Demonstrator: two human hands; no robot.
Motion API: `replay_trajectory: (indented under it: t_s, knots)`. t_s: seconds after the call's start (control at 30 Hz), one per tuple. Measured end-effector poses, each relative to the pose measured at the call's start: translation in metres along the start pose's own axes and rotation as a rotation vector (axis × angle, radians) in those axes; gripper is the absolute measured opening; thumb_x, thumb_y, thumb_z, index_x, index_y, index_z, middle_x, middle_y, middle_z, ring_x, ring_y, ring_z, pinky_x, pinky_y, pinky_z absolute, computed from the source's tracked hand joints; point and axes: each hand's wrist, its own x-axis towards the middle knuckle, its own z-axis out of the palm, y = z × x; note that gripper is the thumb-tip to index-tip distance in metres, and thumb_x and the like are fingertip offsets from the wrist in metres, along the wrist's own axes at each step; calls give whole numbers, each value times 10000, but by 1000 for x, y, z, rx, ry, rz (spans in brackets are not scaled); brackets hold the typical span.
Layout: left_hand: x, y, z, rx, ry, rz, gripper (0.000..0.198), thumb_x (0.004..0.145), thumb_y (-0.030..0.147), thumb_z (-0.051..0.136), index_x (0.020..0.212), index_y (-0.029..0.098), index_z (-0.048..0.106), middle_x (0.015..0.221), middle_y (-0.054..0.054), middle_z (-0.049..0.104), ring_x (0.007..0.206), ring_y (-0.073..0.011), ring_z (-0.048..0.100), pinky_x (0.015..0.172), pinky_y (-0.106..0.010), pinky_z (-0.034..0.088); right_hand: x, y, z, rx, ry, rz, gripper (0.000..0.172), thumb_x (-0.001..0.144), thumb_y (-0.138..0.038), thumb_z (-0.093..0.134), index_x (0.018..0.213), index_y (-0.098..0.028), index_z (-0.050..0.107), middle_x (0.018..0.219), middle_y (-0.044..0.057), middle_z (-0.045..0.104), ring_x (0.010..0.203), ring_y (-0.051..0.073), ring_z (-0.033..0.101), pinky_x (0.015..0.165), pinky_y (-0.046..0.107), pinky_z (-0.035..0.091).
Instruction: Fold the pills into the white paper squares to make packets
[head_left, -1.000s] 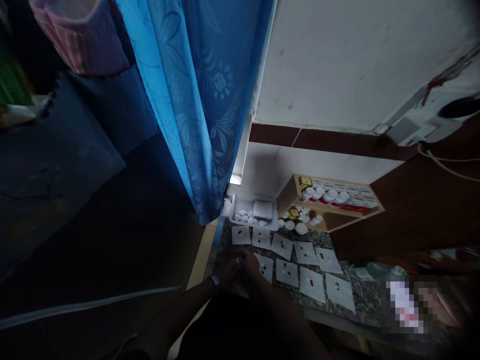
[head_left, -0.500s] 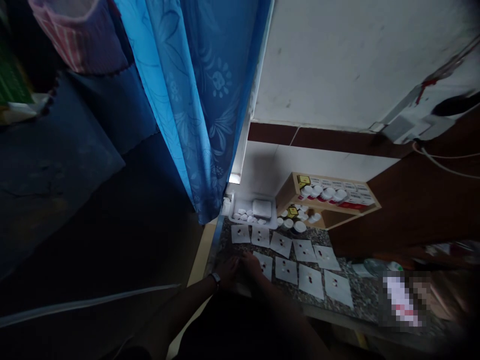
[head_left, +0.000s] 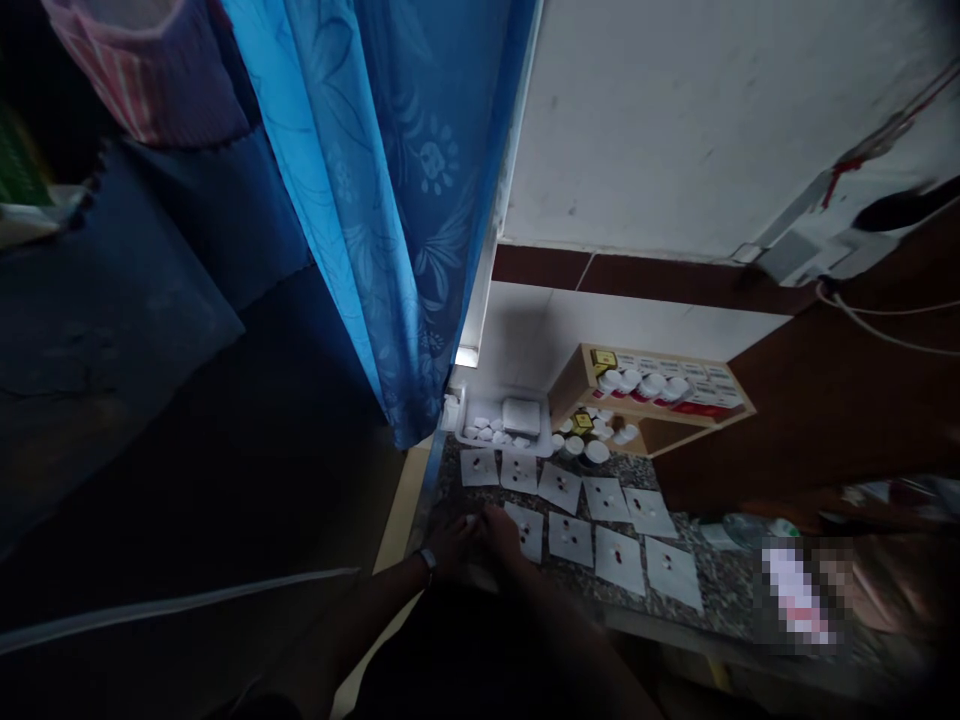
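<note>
My left hand (head_left: 452, 543), with a watch (head_left: 428, 562) on its wrist, and my right hand (head_left: 500, 532) meet at the front left of the speckled counter (head_left: 731, 590). Their fingers are closed around a small white folded paper (head_left: 471, 519), mostly hidden by the fingers and the dim light. Just right of my hands, a white paper square (head_left: 529, 545) lies flat with small pills on it. More squares bearing dark and pale pills form two rows, including one paper square (head_left: 616, 572) in the nearer row and another paper square (head_left: 480, 478) in the far one.
A clear plastic tray (head_left: 491, 408) against the wall holds small white folded packets (head_left: 496, 435) and a paper stack (head_left: 522, 416). Beside it, a wooden shelf (head_left: 697, 418) carries white-capped bottles (head_left: 651, 387) and boxes. A blue curtain (head_left: 420, 250) hangs left. A plastic bottle (head_left: 746, 530) lies right.
A bit of white paper now shows between my fingertips, where it was hidden before. My hands stay at nearly the same spot. The whole view has shifted slightly.
</note>
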Motion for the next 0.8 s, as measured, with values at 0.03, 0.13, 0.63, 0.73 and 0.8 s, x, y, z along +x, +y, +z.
replay_trajectory:
  t_s: [0.03, 0.13, 0.63, 0.73, 0.8]
  knots:
    - [1, 0, -1, -1, 2, 10, 558, 852, 380, 463, 1378, 228, 353, 1453, -114, 318, 1307, -308, 287, 1033, -527, 255, 1, 0, 0, 4, -6, 14, 211, 882, -266, 435, 842, -184, 625, 887, 56, 650, 808, 153, 575, 650, 228, 341]
    - [5, 2, -5, -23, 4, 29, 585, 825, 370, 499, 1364, 193, 354, 1409, -142, 369, 1282, -304, 326, 1028, -505, 283, 3, -2, -3, -8, -6, 3, 204, 880, -257, 434, 850, -187, 624, 890, 53, 650, 809, 150, 576, 655, 226, 344]
    - [2, 8, 1, -152, 56, -93, 597, 818, 288, 464, 1384, 176, 311, 1391, -145, 382, 1258, -299, 339, 1036, -490, 273, -2, 4, -11, -156, -106, -336, 202, 839, -144, 525, 958, -212, 674, 967, 67, 653, 910, 182, 574, 717, 247, 416]
    - [6, 6, 4, -215, 69, -46, 591, 811, 311, 472, 1374, 192, 341, 1422, -126, 357, 1286, -307, 298, 1059, -487, 246, -3, 4, -10, -161, -105, -372, 212, 858, -146, 506, 978, -219, 664, 956, 59, 655, 892, 176, 580, 715, 250, 428]
    - [8, 4, 5, -251, 69, -21, 598, 791, 317, 504, 1359, 193, 365, 1416, -121, 370, 1276, -307, 313, 1060, -466, 263, -5, 4, -8, -176, -104, -377, 221, 878, -145, 473, 972, -209, 663, 952, 63, 653, 891, 173, 582, 716, 250, 429]
